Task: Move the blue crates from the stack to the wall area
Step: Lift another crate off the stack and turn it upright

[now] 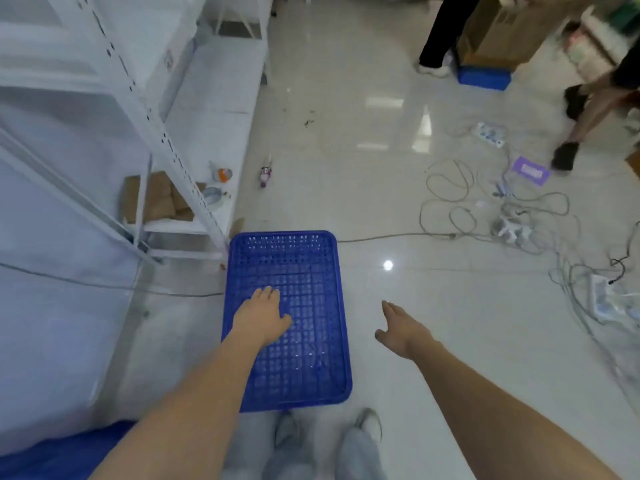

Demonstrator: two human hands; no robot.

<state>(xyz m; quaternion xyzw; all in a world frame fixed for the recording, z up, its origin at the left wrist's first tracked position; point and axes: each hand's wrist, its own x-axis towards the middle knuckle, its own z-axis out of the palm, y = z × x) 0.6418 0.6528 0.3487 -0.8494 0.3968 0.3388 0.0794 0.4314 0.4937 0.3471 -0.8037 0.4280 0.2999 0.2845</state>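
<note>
On the tiled floor (pixel 398 209), blue crate (pixel 242 403), left hand (pixel 261 315) above it, fingers straight

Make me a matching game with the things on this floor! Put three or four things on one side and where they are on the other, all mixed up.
Things:
1. blue crate
2. left hand
3. right hand
4. purple card

Places:
A. over bare floor, right of the crate
B. far right, near the tangled cables
C. on the floor beside the white shelf
D. over the crate, fingers straight

Pairs: 1-C, 2-D, 3-A, 4-B
</note>
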